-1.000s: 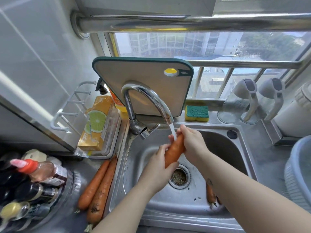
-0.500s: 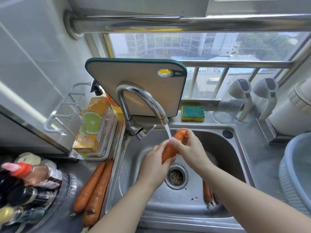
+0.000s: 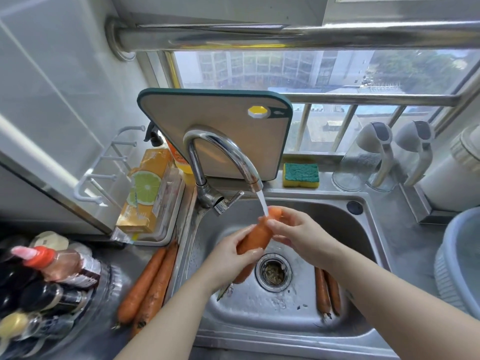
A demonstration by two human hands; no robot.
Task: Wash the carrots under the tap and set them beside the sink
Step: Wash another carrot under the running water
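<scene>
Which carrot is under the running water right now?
The carrot held in both hands, left hand and right hand. The others lie untouched: two on the counter, two in the sink basin.

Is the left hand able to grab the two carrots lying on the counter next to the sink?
Probably yes, but not right away. The left hand is busy holding the carrot under the tap. The two carrots on the counter lie on its side with nothing on top of them.
</scene>
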